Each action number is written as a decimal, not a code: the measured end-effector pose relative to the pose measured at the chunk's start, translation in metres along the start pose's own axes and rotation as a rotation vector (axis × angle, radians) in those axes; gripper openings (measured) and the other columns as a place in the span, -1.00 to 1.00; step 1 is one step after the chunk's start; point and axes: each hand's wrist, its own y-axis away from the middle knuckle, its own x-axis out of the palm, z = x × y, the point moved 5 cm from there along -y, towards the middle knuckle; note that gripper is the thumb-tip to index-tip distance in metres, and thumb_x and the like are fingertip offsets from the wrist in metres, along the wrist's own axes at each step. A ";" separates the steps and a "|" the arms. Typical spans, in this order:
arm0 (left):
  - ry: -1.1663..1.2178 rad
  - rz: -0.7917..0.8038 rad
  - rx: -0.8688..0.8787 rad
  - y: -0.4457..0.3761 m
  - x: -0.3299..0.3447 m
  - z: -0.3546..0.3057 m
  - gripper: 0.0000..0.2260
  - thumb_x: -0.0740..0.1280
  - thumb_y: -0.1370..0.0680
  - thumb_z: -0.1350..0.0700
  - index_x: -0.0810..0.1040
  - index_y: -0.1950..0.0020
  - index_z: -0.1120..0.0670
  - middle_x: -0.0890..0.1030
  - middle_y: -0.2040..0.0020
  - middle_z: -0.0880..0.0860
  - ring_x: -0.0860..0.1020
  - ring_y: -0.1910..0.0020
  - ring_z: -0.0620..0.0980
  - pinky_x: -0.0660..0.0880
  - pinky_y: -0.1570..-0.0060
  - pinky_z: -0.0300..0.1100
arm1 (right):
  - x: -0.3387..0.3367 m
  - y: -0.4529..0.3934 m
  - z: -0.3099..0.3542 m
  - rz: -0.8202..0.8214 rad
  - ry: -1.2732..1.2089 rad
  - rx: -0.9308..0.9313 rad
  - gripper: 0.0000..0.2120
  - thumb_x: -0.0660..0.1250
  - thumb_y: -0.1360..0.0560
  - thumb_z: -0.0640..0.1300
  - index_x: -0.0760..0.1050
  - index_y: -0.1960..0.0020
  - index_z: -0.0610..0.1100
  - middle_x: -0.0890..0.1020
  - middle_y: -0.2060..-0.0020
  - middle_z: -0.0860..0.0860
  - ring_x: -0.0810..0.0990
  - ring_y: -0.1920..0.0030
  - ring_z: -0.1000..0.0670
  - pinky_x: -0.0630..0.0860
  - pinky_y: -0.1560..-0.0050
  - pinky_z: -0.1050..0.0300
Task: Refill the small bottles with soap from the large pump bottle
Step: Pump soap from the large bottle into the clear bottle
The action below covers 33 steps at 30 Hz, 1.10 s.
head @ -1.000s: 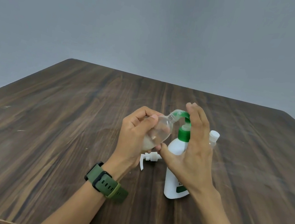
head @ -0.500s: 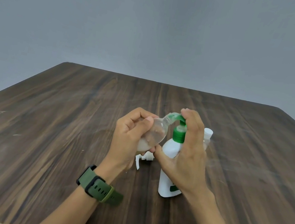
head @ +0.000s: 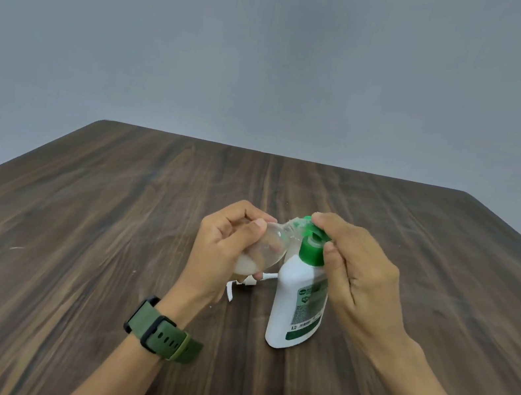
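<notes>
Clearly the refill was in mid-course: the left hand point(head: 226, 247) was curled round a small clear bottle point(head: 269, 246), tilted so that its open neck met the green spout of the large pump bottle point(head: 298, 303), while the right hand point(head: 356, 277) had its fingers bent over the green pump head point(head: 312, 241), apparently pressing it down, with the thumb lying beside the green collar. A shallow layer of whitish soap lay in the low end of the small clear bottle, just left of the pump bottle's shoulder, and most of its body was see-through, so by my judgement this one was only partly filled and wanted more strokes. Just left of the pump bottle's base, under the left hand, a white spray top point(head: 246, 282) lay loose on the tabletop point(head: 105, 239), most likely the small bottle's own cap, not yet screwed back on. Any second small bottle was hidden, if it stood behind the right hand at all; I could not tell, nor whether one had already been filled. What remained, as I judged it, was to finish this fill, recap the bottle, and repeat for any others.
</notes>
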 end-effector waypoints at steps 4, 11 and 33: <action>-0.025 0.036 0.015 -0.005 0.001 -0.007 -0.86 0.26 -0.43 0.18 0.56 0.18 0.24 0.60 0.37 0.05 0.49 0.58 0.00 0.41 0.63 -0.27 | -0.008 -0.013 -0.004 0.021 0.010 -0.041 -0.76 0.22 -0.48 -0.28 0.59 -0.08 -0.23 0.67 0.02 -0.07 0.61 0.01 0.02 0.52 -0.02 0.13; -0.023 0.112 -0.034 -0.004 0.004 -0.014 -0.84 0.26 -0.42 0.19 0.54 0.18 0.28 0.60 0.37 0.03 0.50 0.57 -0.07 0.38 0.63 -0.31 | -0.019 -0.018 -0.003 0.101 -0.060 -0.050 -0.74 0.22 -0.45 -0.20 0.61 -0.04 -0.23 0.69 0.07 -0.07 0.62 0.06 0.03 0.55 0.04 0.13; 0.003 0.195 -0.101 -0.008 0.011 -0.010 -0.82 0.25 -0.42 0.20 0.51 0.17 0.33 0.62 0.37 0.03 0.51 0.55 -0.06 0.39 0.63 -0.31 | -0.025 -0.016 -0.002 0.146 -0.047 -0.084 -0.79 0.26 -0.46 -0.26 0.60 -0.01 -0.30 0.60 0.03 0.04 0.58 -0.03 0.09 0.50 -0.10 0.33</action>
